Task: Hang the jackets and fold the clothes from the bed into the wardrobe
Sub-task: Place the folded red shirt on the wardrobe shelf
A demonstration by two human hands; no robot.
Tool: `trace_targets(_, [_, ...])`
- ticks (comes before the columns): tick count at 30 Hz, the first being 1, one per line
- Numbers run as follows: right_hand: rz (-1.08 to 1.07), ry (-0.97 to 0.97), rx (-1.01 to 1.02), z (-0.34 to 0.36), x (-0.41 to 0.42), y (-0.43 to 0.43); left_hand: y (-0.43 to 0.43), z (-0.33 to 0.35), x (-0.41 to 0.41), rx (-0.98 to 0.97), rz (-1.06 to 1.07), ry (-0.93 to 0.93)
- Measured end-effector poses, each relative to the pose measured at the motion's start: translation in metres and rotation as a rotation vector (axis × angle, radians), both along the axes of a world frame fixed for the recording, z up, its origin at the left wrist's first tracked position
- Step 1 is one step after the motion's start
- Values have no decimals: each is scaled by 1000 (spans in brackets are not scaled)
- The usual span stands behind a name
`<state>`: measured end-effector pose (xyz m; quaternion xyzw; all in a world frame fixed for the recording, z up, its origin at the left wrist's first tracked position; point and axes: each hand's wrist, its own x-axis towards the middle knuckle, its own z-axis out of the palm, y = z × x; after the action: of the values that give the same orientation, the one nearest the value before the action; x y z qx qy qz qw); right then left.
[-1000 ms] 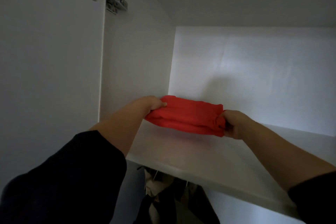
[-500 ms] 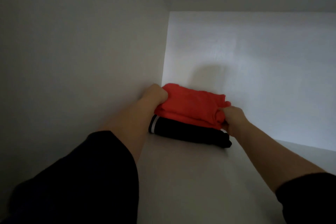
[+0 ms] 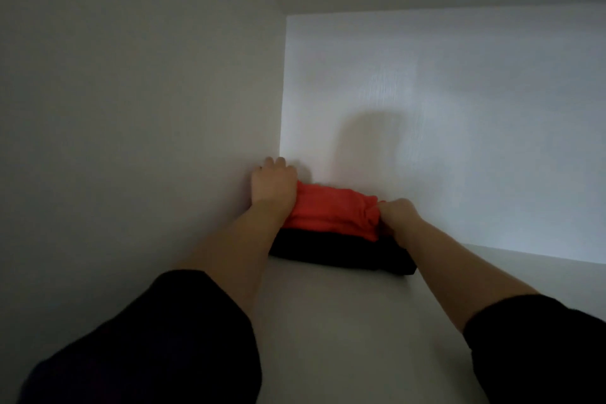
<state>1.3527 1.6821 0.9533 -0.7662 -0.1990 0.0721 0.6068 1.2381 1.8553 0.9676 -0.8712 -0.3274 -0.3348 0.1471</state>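
Fingers of our right hand pinch the soft red cloth's bunched end; our left hand lies flat on its other end, fingers straight. It sits folded atop a black garment on the smooth white shelf, in the back left corner.

Dim white side panel, paler back panel with soft shadow, plain shelf below

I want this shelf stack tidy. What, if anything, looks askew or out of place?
Only the red folded garment: its right end is bunched where the right hand pinches it. Otherwise it sits squarely on the black folded garment in the shelf corner; the left hand rests at its left end.
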Motion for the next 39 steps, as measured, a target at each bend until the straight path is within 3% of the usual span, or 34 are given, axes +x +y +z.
trace_targets(2, [-169, -262, -68, 14, 0, 3, -1, 6, 7, 31, -162, 24])
trace_targets(4, [-187, -598, -29, 21, -14, 12, 1, 3, 14, -210, -279, 145])
trace_targets(6, [-98, -891, -266, 12, -22, 27, 9, -8, 15, -389, -312, 258])
trace_targets(7, [-46, -925, -448, 2, -22, 33, 15, -14, 12, -418, -310, 262])
trace_targets(9, [63, -847, -730, -18, -18, 38, 25, -23, 6, -413, -317, 249])
trace_targets(10, [91, -818, -771, -25, -15, 38, 27, -26, 5, -397, -321, 251])
trace_targets(17, [151, -724, -796, -24, -21, 23, 12, -33, -6, -150, -208, 123])
trace_targets(20, [152, -729, -846, -7, -35, -12, -2, -25, -27, -94, -307, 154])
trace_targets(23, [27, -868, -779, 13, -61, -63, -35, -14, -42, -4, -370, 198])
trace_targets(26, [-153, -1019, -713, 27, -88, -125, -86, 2, -55, 162, -401, 90])
trace_targets(29, [-301, -1058, -750, 31, -125, -198, -155, 19, -75, 201, -535, 28])
trace_targets(35, [-607, -1033, -927, 26, -223, -363, -331, 26, -125, 349, -853, -56])
trace_targets(39, [-811, -918, -1006, 19, -306, -479, -452, 16, -176, 270, -1067, -45])
